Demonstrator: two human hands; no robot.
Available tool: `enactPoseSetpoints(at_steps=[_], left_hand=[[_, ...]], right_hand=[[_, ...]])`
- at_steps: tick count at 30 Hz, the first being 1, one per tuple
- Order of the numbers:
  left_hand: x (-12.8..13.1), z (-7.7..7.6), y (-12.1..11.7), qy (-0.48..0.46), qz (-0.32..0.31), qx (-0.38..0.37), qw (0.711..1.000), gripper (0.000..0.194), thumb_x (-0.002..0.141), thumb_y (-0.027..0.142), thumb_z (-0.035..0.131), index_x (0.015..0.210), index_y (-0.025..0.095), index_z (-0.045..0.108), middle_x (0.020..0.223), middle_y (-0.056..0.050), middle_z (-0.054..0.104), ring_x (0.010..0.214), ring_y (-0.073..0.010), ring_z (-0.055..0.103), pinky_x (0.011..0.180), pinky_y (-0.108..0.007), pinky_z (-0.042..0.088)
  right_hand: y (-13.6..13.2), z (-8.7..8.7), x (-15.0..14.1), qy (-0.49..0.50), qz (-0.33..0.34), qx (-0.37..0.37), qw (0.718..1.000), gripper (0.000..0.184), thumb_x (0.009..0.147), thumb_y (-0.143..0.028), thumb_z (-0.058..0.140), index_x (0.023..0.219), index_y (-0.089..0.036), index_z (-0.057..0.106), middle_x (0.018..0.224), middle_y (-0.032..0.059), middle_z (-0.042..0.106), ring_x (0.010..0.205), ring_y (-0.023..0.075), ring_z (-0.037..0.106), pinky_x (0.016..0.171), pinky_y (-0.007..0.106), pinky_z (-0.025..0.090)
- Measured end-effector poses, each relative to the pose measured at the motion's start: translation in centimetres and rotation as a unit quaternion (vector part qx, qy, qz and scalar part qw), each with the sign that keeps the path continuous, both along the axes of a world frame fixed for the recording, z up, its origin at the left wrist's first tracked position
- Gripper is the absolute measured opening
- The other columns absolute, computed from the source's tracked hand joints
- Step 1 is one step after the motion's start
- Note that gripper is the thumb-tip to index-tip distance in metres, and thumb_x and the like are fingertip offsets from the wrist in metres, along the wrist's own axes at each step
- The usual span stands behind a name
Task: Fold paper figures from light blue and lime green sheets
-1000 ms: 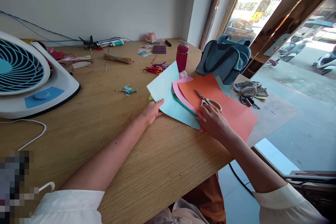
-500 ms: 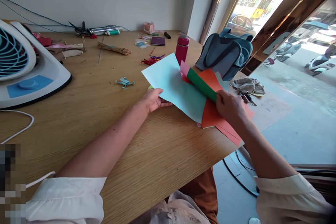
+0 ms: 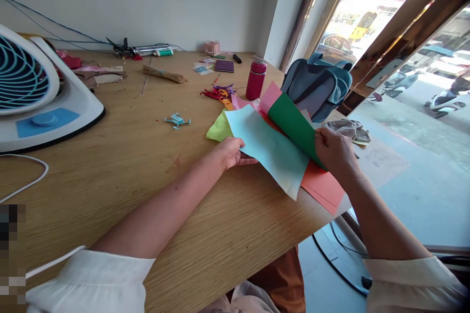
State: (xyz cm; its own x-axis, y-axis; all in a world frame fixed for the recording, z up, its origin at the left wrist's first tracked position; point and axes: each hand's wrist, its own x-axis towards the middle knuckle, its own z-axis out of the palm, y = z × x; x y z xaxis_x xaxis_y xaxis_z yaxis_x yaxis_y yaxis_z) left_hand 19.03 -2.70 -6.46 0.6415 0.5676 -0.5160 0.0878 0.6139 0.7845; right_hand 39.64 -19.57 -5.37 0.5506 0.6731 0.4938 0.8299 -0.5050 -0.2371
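Note:
My left hand (image 3: 235,154) pinches the near left edge of a light blue sheet of paper (image 3: 268,144), thumb on top and fingers underneath. In my right hand (image 3: 336,151) are the right edges of a green sheet (image 3: 292,120) and a pink sheet (image 3: 270,97), lifted and tilted above the pile. Beneath them lie orange sheets (image 3: 323,188), partly covered. A lime green sheet (image 3: 220,127) sticks out beyond the blue one on the left. The scissors seen earlier are hidden now.
A small blue folded-paper figure (image 3: 177,120) lies left of the papers. Behind stand a red bottle (image 3: 256,80) and a blue-grey bag (image 3: 312,83). Colourful paper strips (image 3: 219,93) and a bundle of thin sticks (image 3: 165,74) lie farther back. A fan (image 3: 47,102) stands at left.
My right hand has moved off the scissors and lifted the green and pink sheets up and rightward. My left hand has shifted right with the light blue sheet, exposing more of the lime green one.

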Motion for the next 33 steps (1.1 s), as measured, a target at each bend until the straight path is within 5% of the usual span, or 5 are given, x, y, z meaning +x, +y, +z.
enactPoseSetpoints(at_steps=[15, 19, 23, 26, 33], left_hand=[[9.1, -1.6, -1.2, -0.013, -0.084, 0.061, 0.995, 0.013, 0.088, 0.012, 0.048, 0.089, 0.016, 0.060, 0.085, -0.012, 0.068, 0.087, -0.0243, 0.069, 0.070, -0.036, 0.061], [7.3, -1.2, 0.2, 0.008, -0.141, 0.104, 0.984, 0.018, 0.078, 0.031, 0.072, 0.077, 0.015, 0.063, 0.077, -0.013, 0.069, 0.094, -0.0331, 0.070, 0.072, -0.038, 0.059], [2.3, -0.2, 6.0, 0.055, -0.204, 0.147, 0.966, 0.019, 0.068, 0.028, 0.080, 0.071, 0.016, 0.065, 0.074, -0.014, 0.070, 0.097, -0.0359, 0.070, 0.074, -0.038, 0.058], [-0.4, 0.3, 10.9, 0.118, -0.062, 0.342, 0.930, 0.025, 0.058, 0.010, 0.083, 0.064, 0.019, 0.060, 0.076, -0.010, 0.070, 0.106, -0.0355, 0.067, 0.083, -0.037, 0.055], [1.4, -2.3, 13.6, 0.174, 0.074, 0.391, 0.901, 0.023, 0.070, 0.015, 0.080, 0.085, 0.011, 0.063, 0.120, -0.017, 0.062, 0.135, -0.0358, 0.042, 0.102, -0.036, 0.044]], right_hand=[[-0.3, -1.8, -1.8, -0.029, 0.039, -0.058, 0.997, 0.023, 0.086, -0.026, 0.042, 0.082, -0.021, 0.064, 0.065, 0.0047, 0.064, 0.057, 0.0189, 0.055, 0.053, 0.028, 0.029], [-0.4, -3.5, -2.4, -0.019, 0.036, -0.094, 0.995, 0.026, 0.089, -0.030, 0.043, 0.093, -0.021, 0.067, 0.072, 0.0054, 0.068, 0.058, 0.0187, 0.057, 0.050, 0.027, 0.025], [-0.7, -4.6, -2.9, -0.020, 0.049, -0.106, 0.993, 0.028, 0.092, -0.030, 0.042, 0.102, -0.022, 0.067, 0.091, 0.0074, 0.073, 0.066, 0.0198, 0.062, 0.047, 0.027, 0.025], [-0.8, -4.9, -3.5, -0.022, 0.068, -0.106, 0.992, 0.029, 0.094, -0.031, 0.041, 0.105, -0.023, 0.067, 0.106, 0.0085, 0.072, 0.075, 0.0220, 0.064, 0.046, 0.027, 0.030], [-0.9, -5.7, -3.5, -0.046, 0.147, -0.141, 0.978, 0.030, 0.095, -0.037, 0.045, 0.109, -0.022, 0.066, 0.112, 0.0131, 0.067, 0.097, 0.0292, 0.063, 0.070, 0.039, 0.050]])
